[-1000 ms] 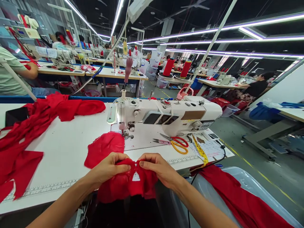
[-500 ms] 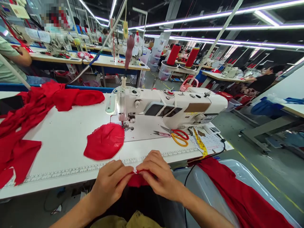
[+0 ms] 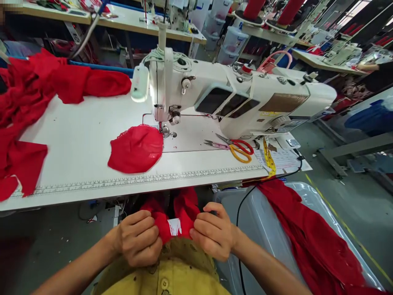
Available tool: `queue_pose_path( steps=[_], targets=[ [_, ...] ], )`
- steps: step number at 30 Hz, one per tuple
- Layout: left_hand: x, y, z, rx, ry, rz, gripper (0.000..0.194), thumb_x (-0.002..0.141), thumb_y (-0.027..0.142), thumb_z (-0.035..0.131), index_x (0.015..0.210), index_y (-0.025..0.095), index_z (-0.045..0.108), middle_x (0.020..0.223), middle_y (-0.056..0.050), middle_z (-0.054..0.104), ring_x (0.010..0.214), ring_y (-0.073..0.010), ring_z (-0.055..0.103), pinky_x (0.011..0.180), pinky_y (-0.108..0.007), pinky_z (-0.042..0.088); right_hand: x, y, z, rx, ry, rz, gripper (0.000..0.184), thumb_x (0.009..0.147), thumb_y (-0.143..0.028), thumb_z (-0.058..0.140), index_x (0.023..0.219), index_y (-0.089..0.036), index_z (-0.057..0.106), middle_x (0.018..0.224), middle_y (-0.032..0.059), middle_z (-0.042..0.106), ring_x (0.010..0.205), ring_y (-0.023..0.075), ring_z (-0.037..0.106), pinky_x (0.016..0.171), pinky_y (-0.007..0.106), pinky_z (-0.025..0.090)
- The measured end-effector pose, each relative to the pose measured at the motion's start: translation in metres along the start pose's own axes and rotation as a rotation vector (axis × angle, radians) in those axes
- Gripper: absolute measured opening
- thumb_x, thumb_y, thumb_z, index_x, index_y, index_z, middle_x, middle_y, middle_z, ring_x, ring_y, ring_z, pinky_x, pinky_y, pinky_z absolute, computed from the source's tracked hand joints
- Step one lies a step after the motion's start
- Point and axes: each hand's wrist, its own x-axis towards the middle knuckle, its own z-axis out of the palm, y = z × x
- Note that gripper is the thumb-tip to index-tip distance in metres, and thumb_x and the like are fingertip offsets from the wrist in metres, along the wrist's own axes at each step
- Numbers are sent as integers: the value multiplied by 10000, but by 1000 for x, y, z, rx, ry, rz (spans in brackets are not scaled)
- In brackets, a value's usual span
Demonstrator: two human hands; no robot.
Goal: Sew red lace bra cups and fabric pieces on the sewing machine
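Note:
Between my two hands a red garment (image 3: 187, 205) is stretched, below the front edge of the table and close to my body. A white label (image 3: 175, 226) shows on its middle. My left hand (image 3: 139, 237) pinches the cloth left of the label, fingers curled closed. On the other side my right hand (image 3: 213, 231) is closed on the cloth as well. A rounded red fabric piece (image 3: 136, 149) lies under the needle of the white sewing machine (image 3: 245, 90), its upper edge at the presser foot.
Red-handled scissors (image 3: 241, 149) and pink thread snips (image 3: 216, 144) lie right of the needle, near a yellow tape measure (image 3: 269, 159). Red cloth (image 3: 27, 102) is heaped at the left. A plastic bin (image 3: 254, 233) with red fabric stands at my right; a black cable (image 3: 240, 221) hangs before it.
My view has tilted down. Both hands have come off the table edge toward my body and moved farther apart; the garment's white label is now plainly visible between them.

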Motion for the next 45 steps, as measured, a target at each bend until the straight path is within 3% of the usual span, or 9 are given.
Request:
queue_pose_path(
  steps=[5, 7, 10, 14, 21, 31, 37, 42, 45],
  targets=[
    [-3, 1, 2, -36, -11, -39, 334, 914, 61, 382, 665, 227, 531, 497, 20, 487, 457, -145, 476, 485, -307, 426, -3, 1, 3, 19, 12, 5, 218, 894, -43, 482, 751, -162, 595, 681, 1, 624, 663, 127, 584, 748, 348, 442],
    [-2, 3, 5, -113, -25, -182, 269, 930, 67, 401, 794, 204, 588, 531, 23, 483, 474, -145, 446, 481, -301, 393, -4, 1, 7, 76, 8, 44, 196, 895, -31, 476, 804, -160, 592, 708, 12, 620, 669, 135, 567, 762, 359, 453],
    [5, 4, 9, -271, -49, -619, 191, 965, 105, 478, 1028, 187, 639, 712, -9, 546, 628, -142, 518, 571, -264, 434, -3, 2, 13, 296, -43, 367, 131, 914, -73, 510, 861, -182, 561, 783, 24, 607, 714, 140, 547, 731, 327, 470],
    [23, -5, 6, -649, -135, -1093, 178, 1001, 248, 492, 892, 207, 627, 854, -22, 585, 791, -145, 573, 709, -240, 468, 10, 9, 14, 669, -183, 964, 159, 887, -307, 685, 897, -207, 562, 775, -25, 551, 671, 110, 484, 605, 230, 405],
    [40, -16, 0, -1098, -133, -1481, 347, 929, 529, 570, 881, 192, 633, 730, 17, 582, 656, -123, 504, 605, -212, 417, 33, 20, 15, 1009, -206, 1278, 288, 899, -473, 625, 887, -187, 593, 591, -63, 486, 506, 90, 407, 499, 223, 335],
    [50, -13, 16, -1067, 57, -1645, 420, 778, 587, 727, 799, 173, 659, 635, 28, 540, 584, -116, 452, 544, -211, 384, 43, 26, 18, 866, -67, 1237, 227, 881, -391, 632, 794, -185, 596, 673, -44, 500, 619, 104, 415, 589, 234, 356],
    [63, -24, 11, -1241, 129, -1686, 370, 708, 500, 809, 850, 172, 714, 749, -9, 627, 728, -173, 562, 664, -243, 461, 43, 39, 8, 793, -166, 1135, 298, 945, -440, 585, 793, -185, 611, 707, -26, 535, 652, 112, 465, 603, 233, 375],
    [66, -29, 12, -1198, 171, -1680, 368, 733, 519, 793, 795, 173, 684, 736, 1, 608, 690, -146, 519, 633, -230, 439, 38, 74, -7, 158, -332, 872, 196, 997, -256, 498, 985, -206, 687, 934, 39, 668, 877, 163, 613, 787, 266, 480],
    [65, -32, 10, -1174, 187, -1669, 381, 760, 548, 768, 791, 176, 689, 742, -1, 609, 691, -145, 528, 624, -226, 444, 29, 108, -22, -389, -465, 902, 287, 989, -149, 448, 1149, -189, 682, 1107, 110, 672, 1050, 228, 607, 930, 339, 472]
  ],
)
